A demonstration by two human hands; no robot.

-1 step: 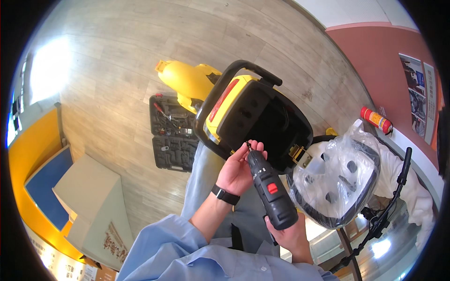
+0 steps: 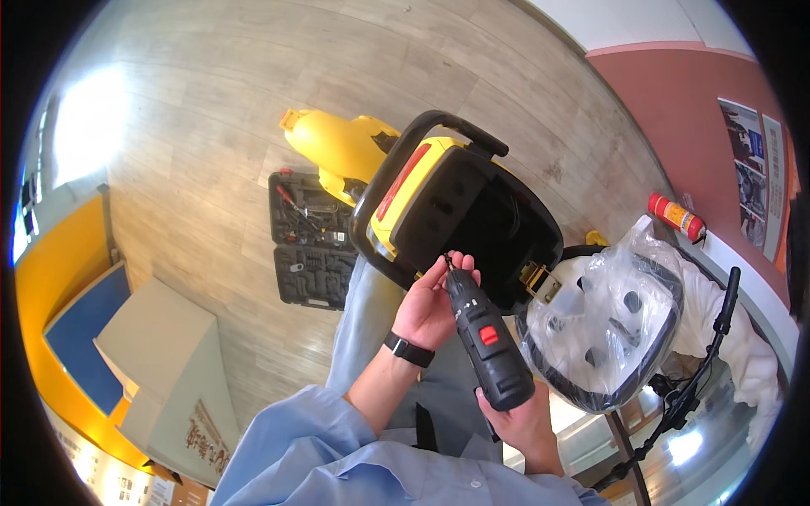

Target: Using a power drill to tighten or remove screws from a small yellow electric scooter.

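My right hand (image 2: 518, 423) is wrapped round the handle of a black cordless drill (image 2: 491, 352) with a red switch on top. The drill points up and away from me. At its front end, my left hand (image 2: 426, 310), a black band on its wrist, pinches the small dark bit (image 2: 448, 261) by the chuck. Just beyond is the black storage well (image 2: 472, 215) of a yellow scooter (image 2: 337, 143). A curved black grab rail (image 2: 368, 211) runs round its tail. By the well's right edge sits a brass-coloured hinge bracket (image 2: 540, 282).
A plastic-wrapped seat (image 2: 612, 312) is tipped up on the right, near black handlebars (image 2: 704, 371). An opened black tool case (image 2: 310, 274) lies on the wooden floor (image 2: 202, 152). A red fire extinguisher (image 2: 677, 217) stands by the wall; a grey box-shaped stand (image 2: 160, 337) is left.
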